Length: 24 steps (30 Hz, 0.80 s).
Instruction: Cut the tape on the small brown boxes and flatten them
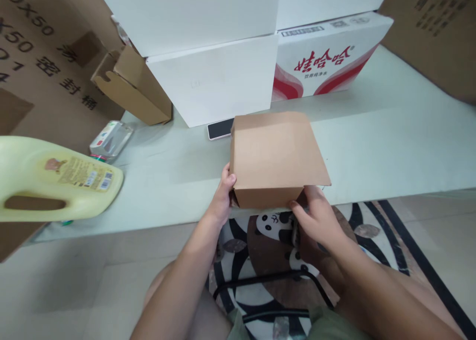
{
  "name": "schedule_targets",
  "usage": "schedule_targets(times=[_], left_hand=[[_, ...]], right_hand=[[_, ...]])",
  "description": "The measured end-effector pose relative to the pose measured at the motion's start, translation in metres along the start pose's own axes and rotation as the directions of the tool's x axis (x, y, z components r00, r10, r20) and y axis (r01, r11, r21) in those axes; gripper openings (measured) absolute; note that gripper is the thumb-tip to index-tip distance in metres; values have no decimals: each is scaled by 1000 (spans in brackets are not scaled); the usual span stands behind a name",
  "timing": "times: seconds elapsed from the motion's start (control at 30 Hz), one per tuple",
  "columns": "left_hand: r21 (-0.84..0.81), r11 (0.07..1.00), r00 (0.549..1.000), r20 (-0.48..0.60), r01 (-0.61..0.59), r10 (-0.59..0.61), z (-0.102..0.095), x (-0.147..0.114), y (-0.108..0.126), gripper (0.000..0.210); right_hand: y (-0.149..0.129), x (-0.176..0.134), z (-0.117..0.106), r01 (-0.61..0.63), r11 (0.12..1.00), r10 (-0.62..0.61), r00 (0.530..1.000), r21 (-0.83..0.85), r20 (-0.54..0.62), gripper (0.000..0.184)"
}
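Gripping the brown box (pixel 273 151), my left hand (pixel 222 197) and right hand (pixel 318 218) hold its near corners. Light, even pressure should prevent dents.

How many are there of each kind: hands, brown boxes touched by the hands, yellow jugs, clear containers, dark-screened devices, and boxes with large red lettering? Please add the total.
Hands (left and right): 2
Touched brown box: 1
Yellow jug: 1
Clear container: 1
Dark-screened device: 1
Red-lettered box: 1
Total: 7

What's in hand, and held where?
A cardboard box, held in both hands: left hand at its near left corner, right hand at its near right corner.
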<state>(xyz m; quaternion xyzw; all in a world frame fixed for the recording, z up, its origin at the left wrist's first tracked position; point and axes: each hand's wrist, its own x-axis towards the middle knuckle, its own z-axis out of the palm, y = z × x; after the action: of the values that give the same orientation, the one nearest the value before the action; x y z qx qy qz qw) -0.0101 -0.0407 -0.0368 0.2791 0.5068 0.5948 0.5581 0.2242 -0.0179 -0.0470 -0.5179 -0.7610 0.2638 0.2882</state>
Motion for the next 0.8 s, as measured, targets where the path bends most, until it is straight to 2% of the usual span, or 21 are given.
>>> schedule_targets(times=[0.27, 0.5, 0.8], left_hand=[[15, 1000, 1000, 11, -22, 22, -1, 1, -3, 74], [22, 999, 999, 20, -36, 36, -2, 1, -7, 70], [20, 998, 998, 34, -51, 51, -5, 3, -10, 69]], right_hand=[[2, -3, 6, 42, 998, -43, 999, -40, -23, 26], [4, -5, 8, 34, 998, -35, 999, -60, -20, 22], [4, -4, 7, 33, 998, -33, 999, -56, -7, 26]])
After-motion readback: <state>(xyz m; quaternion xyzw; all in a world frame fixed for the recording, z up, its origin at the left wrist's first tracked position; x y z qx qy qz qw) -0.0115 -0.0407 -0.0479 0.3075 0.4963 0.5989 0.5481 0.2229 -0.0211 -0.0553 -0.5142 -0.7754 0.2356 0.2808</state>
